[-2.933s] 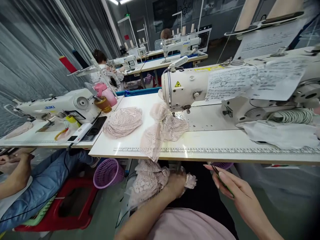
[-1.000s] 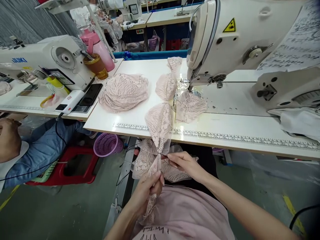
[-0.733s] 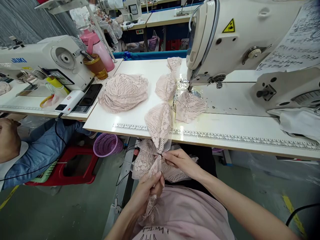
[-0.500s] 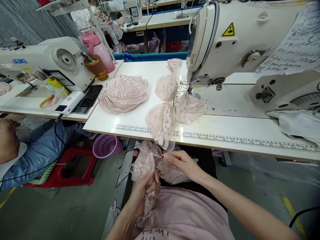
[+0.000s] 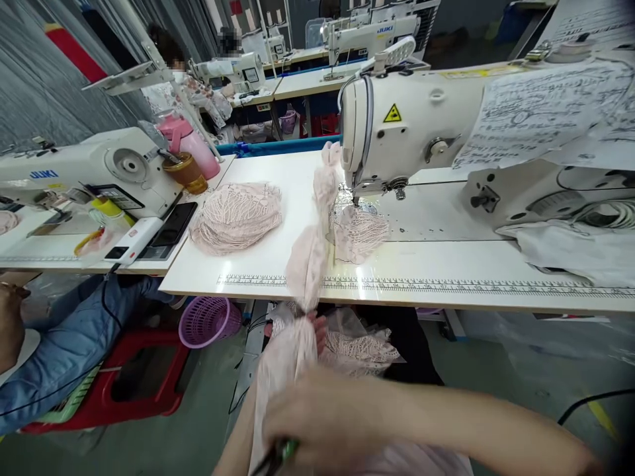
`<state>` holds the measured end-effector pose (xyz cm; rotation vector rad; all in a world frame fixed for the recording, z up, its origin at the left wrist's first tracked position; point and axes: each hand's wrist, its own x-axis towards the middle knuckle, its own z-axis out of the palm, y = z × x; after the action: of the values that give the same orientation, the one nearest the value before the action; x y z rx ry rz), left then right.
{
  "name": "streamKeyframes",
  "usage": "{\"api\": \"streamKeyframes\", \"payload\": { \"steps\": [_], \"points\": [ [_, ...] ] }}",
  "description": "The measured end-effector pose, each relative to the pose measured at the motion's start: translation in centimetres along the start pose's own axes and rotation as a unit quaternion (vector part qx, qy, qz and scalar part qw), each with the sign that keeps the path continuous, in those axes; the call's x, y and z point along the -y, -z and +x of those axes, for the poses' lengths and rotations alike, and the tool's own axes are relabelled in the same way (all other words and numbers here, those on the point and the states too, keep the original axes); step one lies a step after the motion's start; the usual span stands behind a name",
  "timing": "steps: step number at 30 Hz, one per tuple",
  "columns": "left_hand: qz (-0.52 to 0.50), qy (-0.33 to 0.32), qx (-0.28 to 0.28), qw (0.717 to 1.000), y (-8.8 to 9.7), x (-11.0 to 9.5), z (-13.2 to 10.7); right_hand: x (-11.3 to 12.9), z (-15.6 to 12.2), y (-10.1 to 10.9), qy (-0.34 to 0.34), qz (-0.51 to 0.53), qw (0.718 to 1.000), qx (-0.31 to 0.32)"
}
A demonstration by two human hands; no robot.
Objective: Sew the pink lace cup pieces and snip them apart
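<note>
A chain of pink lace pieces (image 5: 308, 261) runs from the needle of the white sewing machine (image 5: 397, 125) over the table's front edge (image 5: 446, 297) down to my lap. My left hand (image 5: 319, 330) is below the table edge, mostly hidden behind lace, and its fingertips pinch the chain. My right hand (image 5: 322, 423) crosses low in front of me, blurred, with its fingers closed round green-handled thread snips (image 5: 282, 453). More lace (image 5: 362, 347) is heaped on my lap.
A stack of pink lace cups (image 5: 235, 215) lies on the table's left. A neighbouring machine (image 5: 89, 172), a phone (image 5: 171, 225), a pink bottle (image 5: 191, 149) and a brown jar (image 5: 181, 172) stand left. A seated person's jeans (image 5: 69, 344) and a purple basket (image 5: 206, 320) are below.
My right hand has swung down and left across my body with the snips. My left hand has risen toward the table edge, pulling the lace chain taut. My head has lifted.
</note>
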<state>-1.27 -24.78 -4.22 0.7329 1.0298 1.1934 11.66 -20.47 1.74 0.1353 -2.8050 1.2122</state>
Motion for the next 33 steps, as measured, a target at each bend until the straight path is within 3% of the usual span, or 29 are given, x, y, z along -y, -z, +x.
{"api": "streamKeyframes", "payload": {
  "steps": [3,6,8,10,13,16,18,20,23,29,33],
  "points": [
    [-0.119,0.056,0.044,0.990,-0.6,-1.8,1.5,0.4,0.8,-5.5,0.049,0.175,0.978,0.104],
    [-0.204,0.085,0.072,0.973,-0.9,-2.9,2.8,0.2,1.3,-8.0,-0.003,0.264,0.957,0.118],
    [-0.236,0.084,0.084,0.964,-0.9,-2.8,3.2,0.4,0.7,-7.0,-0.019,0.294,0.954,0.059],
    [-0.260,0.079,0.092,0.958,-0.6,-2.0,2.8,0.8,-0.8,-4.3,-0.025,0.326,0.944,-0.031],
    [-0.281,0.085,0.089,0.952,-0.1,-0.3,0.7,0.4,-3.9,0.0,-0.078,0.406,0.896,-0.161],
    [-0.292,0.109,0.085,0.946,0.3,1.3,-2.0,-1.8,-6.2,1.9,-0.208,0.371,0.861,-0.279],
    [-0.296,0.126,0.089,0.943,0.4,2.0,-3.2,-3.7,-6.7,1.6,-0.289,0.330,0.852,-0.286],
    [-0.299,0.137,0.096,0.939,0.4,2.6,-3.9,-5.2,-6.3,0.7,-0.313,0.326,0.851,-0.268],
    [-0.304,0.143,0.105,0.936,0.5,3.2,-4.1,-6.5,-5.0,-0.2,-0.303,0.368,0.840,-0.260],
    [-0.305,0.143,0.115,0.935,0.3,3.3,-3.9,-7.1,-2.8,0.1,-0.246,0.410,0.832,-0.280],
    [-0.306,0.142,0.103,0.936,0.4,3.3,-3.9,-7.0,-2.6,-0.4,-0.271,0.391,0.828,-0.298]
  ]
}}
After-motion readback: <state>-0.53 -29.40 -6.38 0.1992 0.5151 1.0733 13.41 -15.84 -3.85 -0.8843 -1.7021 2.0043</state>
